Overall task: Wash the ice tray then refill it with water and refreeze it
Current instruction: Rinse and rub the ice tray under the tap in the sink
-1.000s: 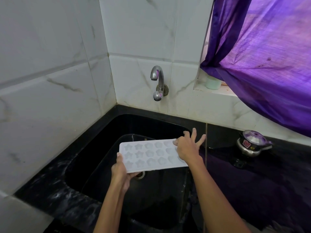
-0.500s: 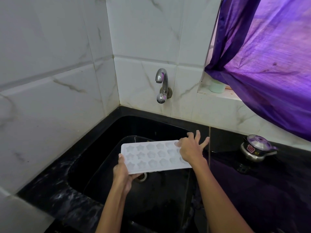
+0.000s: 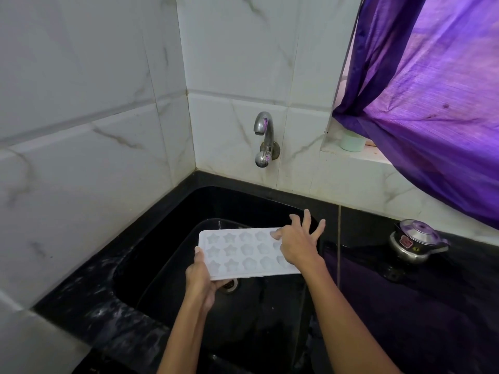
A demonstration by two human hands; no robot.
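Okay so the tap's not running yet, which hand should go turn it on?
Probably the right. The right hand only rests on the ice tray with fingers spread, on the side nearer the tap. The left hand grips the tray's near corner from beneath, so it can carry the tray alone over the sink.

Ice tray over the sink, tap behind, pot to the right.
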